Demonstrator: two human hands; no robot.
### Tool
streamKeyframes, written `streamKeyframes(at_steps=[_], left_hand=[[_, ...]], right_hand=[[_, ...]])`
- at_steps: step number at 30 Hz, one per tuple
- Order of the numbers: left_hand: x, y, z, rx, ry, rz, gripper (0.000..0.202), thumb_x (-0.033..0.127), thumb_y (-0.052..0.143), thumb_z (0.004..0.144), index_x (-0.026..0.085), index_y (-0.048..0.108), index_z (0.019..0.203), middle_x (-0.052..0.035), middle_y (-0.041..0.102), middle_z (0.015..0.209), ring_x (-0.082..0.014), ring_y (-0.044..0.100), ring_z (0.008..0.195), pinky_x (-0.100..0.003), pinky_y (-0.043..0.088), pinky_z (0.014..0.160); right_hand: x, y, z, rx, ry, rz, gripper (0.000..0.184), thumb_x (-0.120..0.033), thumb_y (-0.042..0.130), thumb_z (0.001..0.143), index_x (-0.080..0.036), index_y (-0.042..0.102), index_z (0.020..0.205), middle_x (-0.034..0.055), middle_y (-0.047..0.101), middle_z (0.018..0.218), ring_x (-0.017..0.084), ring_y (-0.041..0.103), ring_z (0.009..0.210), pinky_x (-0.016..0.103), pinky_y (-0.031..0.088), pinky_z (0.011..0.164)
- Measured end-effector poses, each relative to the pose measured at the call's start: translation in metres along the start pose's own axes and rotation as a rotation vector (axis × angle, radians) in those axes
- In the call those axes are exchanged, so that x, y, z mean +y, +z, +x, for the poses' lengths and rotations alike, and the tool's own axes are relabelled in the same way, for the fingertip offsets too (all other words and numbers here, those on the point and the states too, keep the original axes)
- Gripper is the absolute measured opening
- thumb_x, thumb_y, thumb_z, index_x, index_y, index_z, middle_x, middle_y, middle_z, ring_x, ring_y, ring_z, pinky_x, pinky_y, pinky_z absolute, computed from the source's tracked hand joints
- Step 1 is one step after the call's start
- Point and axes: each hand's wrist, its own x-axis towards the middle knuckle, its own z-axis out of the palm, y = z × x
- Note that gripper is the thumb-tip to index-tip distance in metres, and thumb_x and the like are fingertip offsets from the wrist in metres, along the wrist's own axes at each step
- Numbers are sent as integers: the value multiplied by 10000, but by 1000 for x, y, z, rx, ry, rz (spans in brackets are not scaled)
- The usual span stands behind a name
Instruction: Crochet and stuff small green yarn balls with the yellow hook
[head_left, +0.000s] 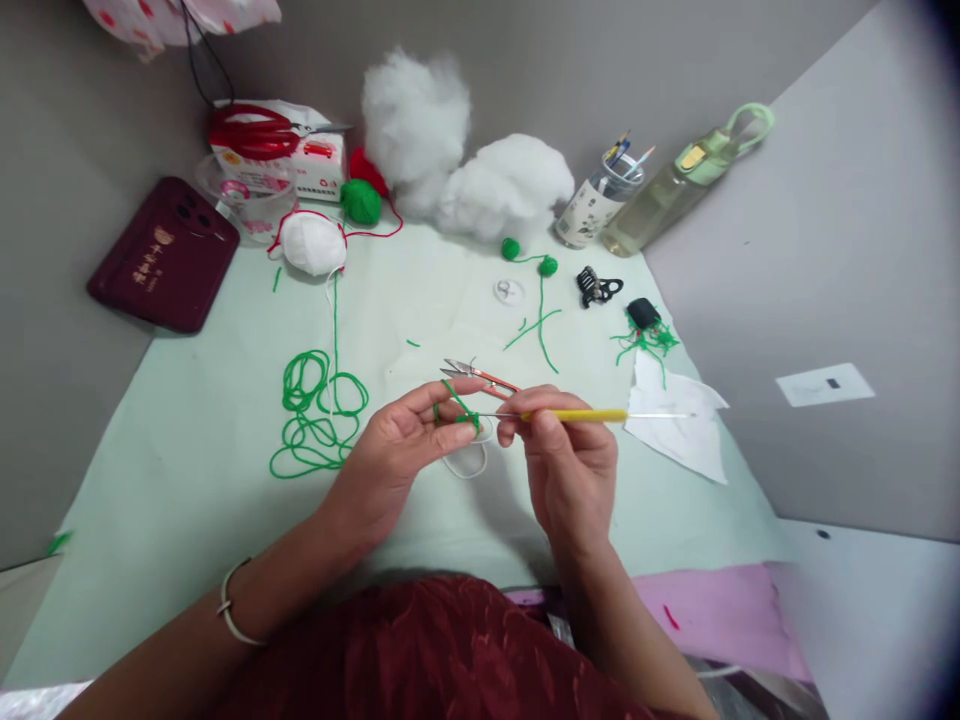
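Observation:
In my right hand [566, 460] is a crochet hook [577, 415] with a yellow handle, held level between thumb and fingers. Its thin metal end meets a small piece of green crochet [469, 420], which my left hand [401, 440] pinches between thumb and fingers. Green yarn runs over the raised left index finger. Just behind my hands lie thread snips [484, 377] with orange handles. Below the crochet piece a loop of white yarn [469, 472] rests on the table. Loose coils of green yarn [315, 425] spread out to the left of my left hand.
White stuffing [502, 185] is heaped at the back, near a green yarn ball [361, 202] and a white yarn ball [313, 243]. A maroon phone [165, 255] leans at left. A bottle [667, 195], pen jar [600, 200], hair clip [598, 287] and white paper [675, 420] occupy the right.

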Motion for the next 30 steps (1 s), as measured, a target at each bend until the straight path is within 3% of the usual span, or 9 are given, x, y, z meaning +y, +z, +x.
streamKeyframes(at_steps=[3,6,11,17,23,27,30], left_hand=[[-2,2,0,56,47,44,311,264,854,824,301,818,1131,28,657,844,-106,576,808,-212,444,797],[-2,3,0,40,63,36,288,266,853,825,286,822,1110,13,705,879,-132,620,862,-240,461,855],[-1,4,-1,34,53,11,248,274,808,874,282,815,1122,0,745,919,-151,666,873,-279,479,891],[1,4,-2,118,80,30,249,257,835,834,261,830,1083,22,664,812,-124,575,771,-253,455,809],[4,5,-1,153,47,12,253,292,840,823,266,833,1074,26,641,791,-116,542,735,-253,448,762],[4,5,-1,168,56,18,233,284,840,818,261,840,1050,25,640,766,-120,552,748,-255,459,785],[3,5,-1,130,45,30,194,287,835,827,252,844,1018,18,654,738,-133,571,765,-265,474,804]], right_hand=[[-3,5,-4,-24,-100,-158,149,-251,640,997,-256,789,1007,38,757,902,178,689,768,377,584,725],[-5,10,-6,-46,-177,-246,185,-198,630,997,-275,793,1036,31,777,919,188,710,806,407,593,784],[-5,13,-8,-28,-207,-299,209,-169,626,998,-280,789,1068,36,785,968,196,731,841,418,604,796],[-8,15,-12,-8,-295,-399,261,-125,602,994,-291,770,1104,36,776,971,198,735,864,404,614,753],[-6,11,-11,28,-222,-307,210,-192,600,1008,-280,784,1058,30,754,894,184,706,766,425,600,774],[-2,10,-10,55,-142,-137,186,-213,613,1006,-266,787,1044,35,739,906,166,674,719,371,565,661],[-2,11,-10,97,-167,-176,191,-204,599,1010,-258,781,1034,33,725,869,170,667,719,371,553,655]])
